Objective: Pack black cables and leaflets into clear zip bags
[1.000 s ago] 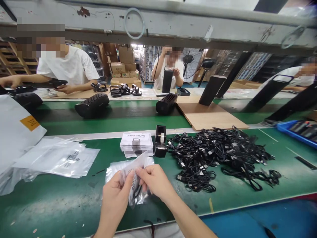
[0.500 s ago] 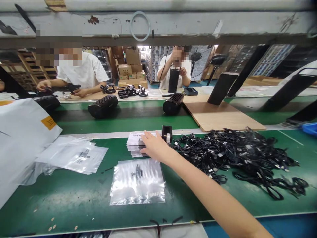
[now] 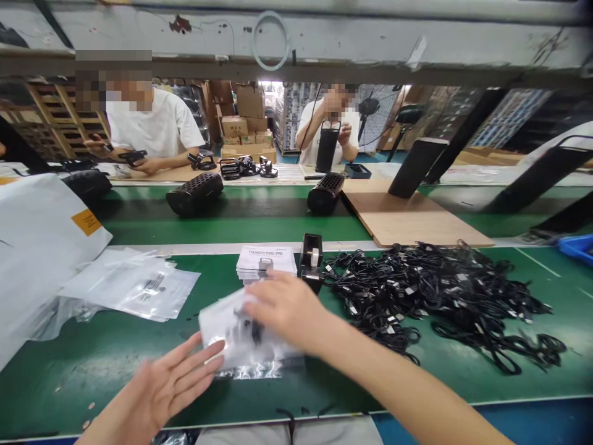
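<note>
My right hand [image 3: 287,309] hovers over a clear plastic bag [image 3: 252,369] lying on the green bench. Its fingers are closed on a white leaflet [image 3: 225,327], which is blurred by motion. Something dark, a coiled cable by the look of it, shows under the fingers. My left hand [image 3: 162,383] comes in from the lower left, open with fingers spread, its tips touching the leaflet's edge. Just behind stands a stack of white leaflets [image 3: 266,256], with a black tape dispenser [image 3: 311,258] beside it. A big heap of black cables [image 3: 430,290] lies to the right.
Clear bags [image 3: 134,284] and a large white bag [image 3: 37,247] lie at the left. Black speakers [image 3: 194,193] sit on the conveyor belt behind. A cardboard sheet [image 3: 407,219] and a blue tray [image 3: 579,246] are at the right. Two people work across the belt.
My right hand left the leaflet stack and came back over the bag with a white leaflet. My left hand, out of view half a second ago, has come in open.
</note>
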### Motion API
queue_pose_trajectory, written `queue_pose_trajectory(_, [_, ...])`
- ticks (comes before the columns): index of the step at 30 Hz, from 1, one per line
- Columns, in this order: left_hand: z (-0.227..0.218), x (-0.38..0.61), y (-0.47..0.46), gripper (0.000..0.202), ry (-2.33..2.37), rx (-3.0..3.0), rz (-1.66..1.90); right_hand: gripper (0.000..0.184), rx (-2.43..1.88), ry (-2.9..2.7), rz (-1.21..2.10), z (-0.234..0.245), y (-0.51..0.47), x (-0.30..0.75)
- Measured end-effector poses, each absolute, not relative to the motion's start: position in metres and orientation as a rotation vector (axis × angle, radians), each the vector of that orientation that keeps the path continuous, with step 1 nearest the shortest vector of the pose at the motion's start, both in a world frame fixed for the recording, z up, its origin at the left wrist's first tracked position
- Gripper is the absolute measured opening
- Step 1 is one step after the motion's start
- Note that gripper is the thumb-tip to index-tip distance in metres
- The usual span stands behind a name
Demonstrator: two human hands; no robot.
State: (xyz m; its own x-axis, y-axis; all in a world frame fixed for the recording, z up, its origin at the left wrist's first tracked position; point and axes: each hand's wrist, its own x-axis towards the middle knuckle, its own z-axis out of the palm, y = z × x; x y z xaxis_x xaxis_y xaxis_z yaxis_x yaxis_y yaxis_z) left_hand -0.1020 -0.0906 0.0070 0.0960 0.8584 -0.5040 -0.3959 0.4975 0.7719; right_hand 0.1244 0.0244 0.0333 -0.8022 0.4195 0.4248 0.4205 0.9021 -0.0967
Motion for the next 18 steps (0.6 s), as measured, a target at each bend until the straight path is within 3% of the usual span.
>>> queue_pose_trajectory(2, [0.007, -0.08, -0.073, 0.047, 1.179, 0.548, 0.958, 0.018, -0.479, -2.534, 0.056, 0.021, -0.008, 0.13])
queue_pose_trajectory(6, [0.003, -0.048, -0.057, 0.036, 1.136, 0.712, 0.85, 0.067, -1.137, -1.896, 0.821, -0.006, -0.043, 0.157])
queue_pose_trajectory(10, [-0.008, -0.019, -0.048, 0.031, 1.17, 0.878, 0.82, 0.046, -1.319, -1.271, 1.606, -0.027, -0.049, 0.191])
queue_pose_trajectory(18, [-0.043, 0.026, -0.037, 0.018, 1.771, 1.761, 0.532, 0.033, -1.243, -0.878, 1.43, -0.038, -0.033, 0.215])
